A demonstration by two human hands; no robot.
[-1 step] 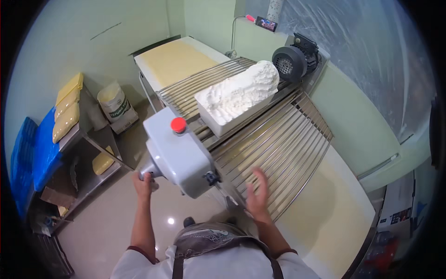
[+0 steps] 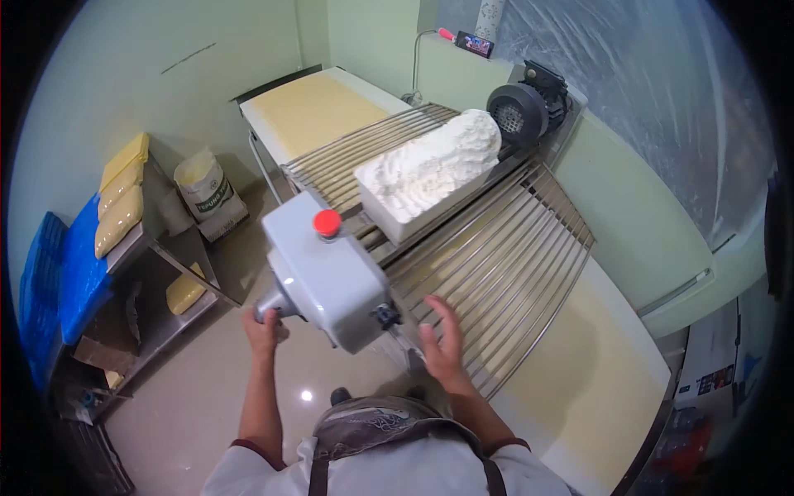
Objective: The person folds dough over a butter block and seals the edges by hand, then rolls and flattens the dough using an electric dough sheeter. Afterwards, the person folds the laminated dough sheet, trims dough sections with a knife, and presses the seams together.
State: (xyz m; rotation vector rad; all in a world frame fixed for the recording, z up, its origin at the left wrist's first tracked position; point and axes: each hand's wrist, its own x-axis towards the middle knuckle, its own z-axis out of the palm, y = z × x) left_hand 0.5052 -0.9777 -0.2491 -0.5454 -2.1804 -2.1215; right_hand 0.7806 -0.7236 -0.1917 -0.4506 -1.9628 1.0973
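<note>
My left hand (image 2: pixel 265 329) grips a metal handle (image 2: pixel 270 306) on the left of the grey machine housing (image 2: pixel 327 277), which has a red button (image 2: pixel 327 221) on top. My right hand (image 2: pixel 443 339) is open beside a black knob (image 2: pixel 385 317) and the near wire guard (image 2: pixel 513 264); whether it touches the guard, I cannot tell. A long white container (image 2: pixel 385 213) heaped with white powder (image 2: pixel 434 161) sits across the machine between two guards, in front of a black motor (image 2: pixel 517 112).
Pale belts (image 2: pixel 310 112) extend either side. A steel shelf (image 2: pixel 186 277) at left holds yellow slabs (image 2: pixel 120 190) and blue plastic (image 2: pixel 83 273), beside an open sack (image 2: pixel 203 186). A phone (image 2: pixel 474 44) rests on the wall ledge. A plastic-covered panel (image 2: pixel 628 107) stands at right.
My right hand has moved slightly left toward the knob. The machine appears a little farther right in the picture; my left hand stays on the handle.
</note>
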